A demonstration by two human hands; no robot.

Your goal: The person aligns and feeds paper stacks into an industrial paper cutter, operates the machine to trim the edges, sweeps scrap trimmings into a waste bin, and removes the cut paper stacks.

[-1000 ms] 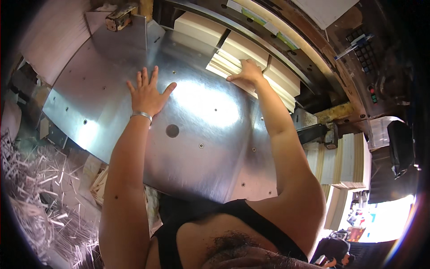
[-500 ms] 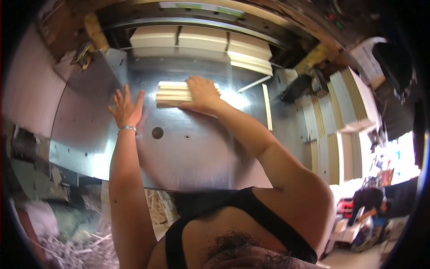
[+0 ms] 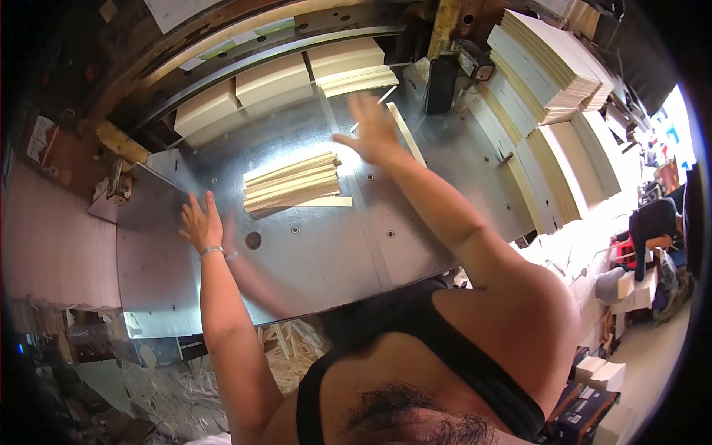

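A low pile of pale cream strips [image 3: 291, 182] lies on the shiny metal table [image 3: 326, 259], with one strip jutting out at its front right. My left hand [image 3: 202, 224] hovers over the table left of the pile, fingers spread and holding nothing. Beyond the pile and to its right, my right hand [image 3: 373, 132] is raised, slightly blurred, with fingers apart and nothing in it. It is nearest to a single long strip [image 3: 407, 133] and a thin white strip [image 3: 386, 94]. More cream strips [image 3: 359, 80] lie behind it, against the back right block.
Three pale blocks of stacked sheets [image 3: 273, 78] line the back under a metal bar. Tall stacks of boards or sheets [image 3: 545, 70] stand at the right. A round hole [image 3: 253, 240] opens in the table. Shredded offcuts [image 3: 293, 345] lie below its front edge. A person [image 3: 656, 222] is far right.
My right hand has let go of the strip pile and moved up and to the right. The left hand stays open beside the pile. The view has turned and shifted.
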